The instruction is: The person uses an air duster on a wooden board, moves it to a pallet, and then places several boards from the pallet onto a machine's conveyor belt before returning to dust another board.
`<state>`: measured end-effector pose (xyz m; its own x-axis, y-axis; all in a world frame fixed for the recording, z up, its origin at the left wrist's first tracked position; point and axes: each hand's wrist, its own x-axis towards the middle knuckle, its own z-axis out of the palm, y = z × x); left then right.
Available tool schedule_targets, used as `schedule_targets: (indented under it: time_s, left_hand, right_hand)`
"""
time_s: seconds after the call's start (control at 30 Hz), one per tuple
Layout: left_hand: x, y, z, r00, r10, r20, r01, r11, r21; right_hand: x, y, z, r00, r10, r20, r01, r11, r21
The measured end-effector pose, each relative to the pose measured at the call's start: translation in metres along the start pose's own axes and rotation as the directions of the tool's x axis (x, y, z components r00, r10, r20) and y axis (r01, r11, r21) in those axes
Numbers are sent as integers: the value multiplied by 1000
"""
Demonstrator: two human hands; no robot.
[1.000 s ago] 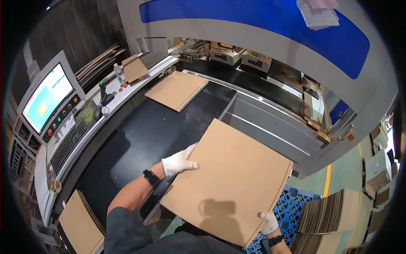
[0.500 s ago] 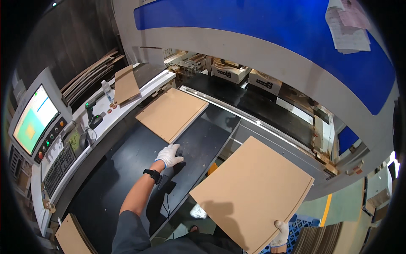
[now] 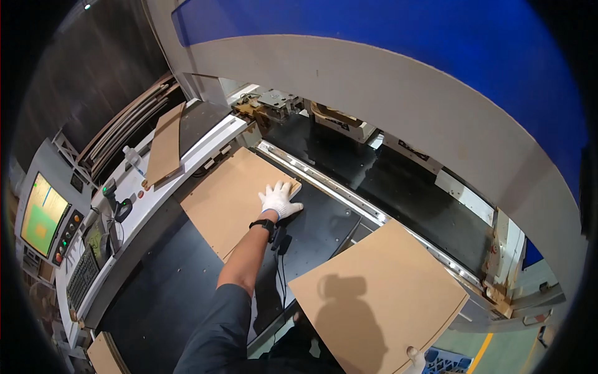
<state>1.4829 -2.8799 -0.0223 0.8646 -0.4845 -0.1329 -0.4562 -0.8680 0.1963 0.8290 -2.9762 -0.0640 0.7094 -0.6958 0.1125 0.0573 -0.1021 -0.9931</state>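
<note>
Reaching forward, I lay my left hand (image 3: 278,199) flat, fingers spread wide, on the far right corner of a cardboard sheet (image 3: 233,196) that lies on the black table (image 3: 162,293) of the machine. That corner sits just beside the metal rail (image 3: 349,193) running across the table. I wear a white glove and a dark wristband. My right hand (image 3: 415,356) shows only as a gloved bit at the lower edge, gripping the near edge of a second sheet (image 3: 377,299), which I hold tilted above the table, well apart from the first; its shadow side faces me. Left of the table a pale side ledge (image 3: 156,199) carries a narrow cardboard strip (image 3: 165,146), and farther left stand a lit screen (image 3: 42,212) and a keyboard (image 3: 81,283). A grey and blue hood (image 3: 398,81) arches over the far side
</note>
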Motion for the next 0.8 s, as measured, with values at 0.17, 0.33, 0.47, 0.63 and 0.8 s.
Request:
schedule_targets:
  time_s: [0.17, 0.33, 0.47, 0.63, 0.8]
  left_hand:
    - [58, -4, -6, 979, 201, 31, -203, 970, 135]
    - [62, -38, 3, 936, 326, -136, -313, 944, 108]
    - [18, -68, 9, 878, 406, -253, -404, 913, 63]
    - [-69, -113, 15, 862, 395, -317, -409, 912, 25]
    - [-145, -145, 8, 904, 306, -297, -322, 947, -5]
  right_hand:
    - [39, -21, 13, 530, 846, 55, -535, 282, 797]
    - [73, -42, 56, 689, 724, 29, -507, 452, 734]
    - [107, -39, 78, 668, 743, -32, -519, 497, 695]
    - [188, -31, 142, 862, 504, 59, -354, 513, 782]
    - [249, 27, 176, 813, 571, 111, -429, 461, 777]
